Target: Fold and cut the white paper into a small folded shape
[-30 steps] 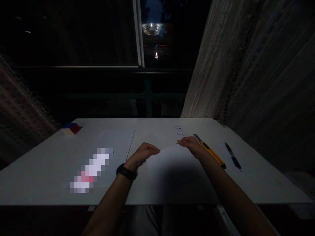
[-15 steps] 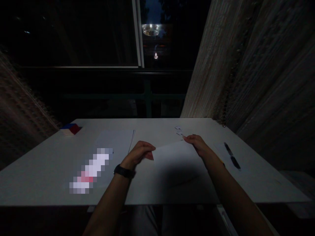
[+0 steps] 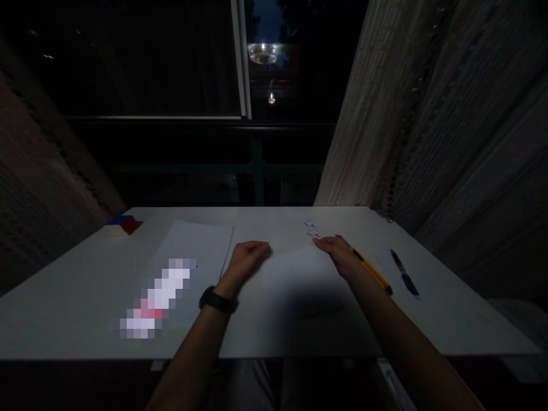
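A white sheet of paper (image 3: 291,271) is at the middle of the table, its lower part dark under a shadow. My right hand (image 3: 338,253) pinches its upper right corner between thumb and fingers. At the upper left corner is my left hand (image 3: 248,257), closed, thumb against the fingers; the exact contact with the sheet is hard to see. A dark watch (image 3: 216,299) sits on my left wrist. Beside my right forearm lies a yellow cutter knife (image 3: 371,270), partly covered by the hand. Just beyond my right fingers are small white paper pieces (image 3: 311,225) with dark marks.
A stack of white sheets (image 3: 201,242) lies on the left, with a blurred-out bright object (image 3: 160,299) over it. A blue, red and pale block (image 3: 124,225) stands at the far left. To the right is a black pen (image 3: 403,272). Curtains (image 3: 355,125) hang beside the table (image 3: 64,308).
The sheet has come down flatter toward the table. My left fingers have drawn together, and my right hand has shifted slightly left, showing more of the yellow knife.
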Tool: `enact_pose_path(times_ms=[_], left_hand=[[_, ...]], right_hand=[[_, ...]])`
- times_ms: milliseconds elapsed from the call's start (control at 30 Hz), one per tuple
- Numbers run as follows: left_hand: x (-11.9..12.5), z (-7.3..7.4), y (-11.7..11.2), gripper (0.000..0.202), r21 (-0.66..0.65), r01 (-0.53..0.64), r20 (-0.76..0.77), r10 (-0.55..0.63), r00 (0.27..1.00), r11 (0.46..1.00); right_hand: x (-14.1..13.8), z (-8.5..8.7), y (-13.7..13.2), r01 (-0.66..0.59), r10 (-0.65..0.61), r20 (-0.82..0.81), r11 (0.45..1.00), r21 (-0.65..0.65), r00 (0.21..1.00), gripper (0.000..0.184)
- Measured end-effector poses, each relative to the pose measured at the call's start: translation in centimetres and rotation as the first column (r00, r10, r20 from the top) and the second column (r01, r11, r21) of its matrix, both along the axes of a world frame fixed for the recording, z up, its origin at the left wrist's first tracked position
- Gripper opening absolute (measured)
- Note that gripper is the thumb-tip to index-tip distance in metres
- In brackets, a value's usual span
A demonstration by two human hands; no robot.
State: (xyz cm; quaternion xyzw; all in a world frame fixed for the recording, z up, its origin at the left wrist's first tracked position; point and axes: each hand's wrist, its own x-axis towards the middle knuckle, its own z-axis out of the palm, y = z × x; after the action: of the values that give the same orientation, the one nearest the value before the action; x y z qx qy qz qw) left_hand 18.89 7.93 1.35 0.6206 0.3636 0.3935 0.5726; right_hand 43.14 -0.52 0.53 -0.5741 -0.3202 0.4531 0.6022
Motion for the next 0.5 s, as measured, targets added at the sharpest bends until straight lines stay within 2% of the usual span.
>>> enact_pose_path(times_ms=[100, 200, 300, 367, 500], left_hand=[[0.3, -0.4, -0.6, 0.036, 0.152, 0.116, -0.224, -0.080, 0.971, 0.982], [0.3, -0.8, -0.7, 0.033, 0.176, 0.220, -0.348, -0.148, 0.926, 0.959], [0.1, -1.2, -0.1, 0.031, 0.175, 0.285, -0.398, -0.197, 0.896, 0.942], [-0.1, -1.4, 0.3, 0.030, 0.189, 0.305, -0.407, -0.208, 0.889, 0.933], [-0.5, -1.4, 0.7, 0.031, 0.251, 0.314, -0.460, -0.173, 0.871, 0.915]], right_hand=[[-1.5, -0.1, 0.1, -0.038, 0.037, 0.074, 0.999, 0.021, 0.997, 0.038], [-2.0, -0.5, 0.2, -0.093, 0.091, 0.142, 0.996, 0.006, 0.986, 0.038], [-1.3, -0.5, 0.2, -0.162, 0.166, 0.189, 0.986, -0.038, 0.968, 0.036], [-0.6, -0.3, 0.0, -0.253, 0.267, 0.195, 0.963, -0.093, 0.944, 0.034], [1.0, 0.0, -0.6, -0.441, 0.467, 0.119, 0.877, -0.190, 0.876, 0.032]])
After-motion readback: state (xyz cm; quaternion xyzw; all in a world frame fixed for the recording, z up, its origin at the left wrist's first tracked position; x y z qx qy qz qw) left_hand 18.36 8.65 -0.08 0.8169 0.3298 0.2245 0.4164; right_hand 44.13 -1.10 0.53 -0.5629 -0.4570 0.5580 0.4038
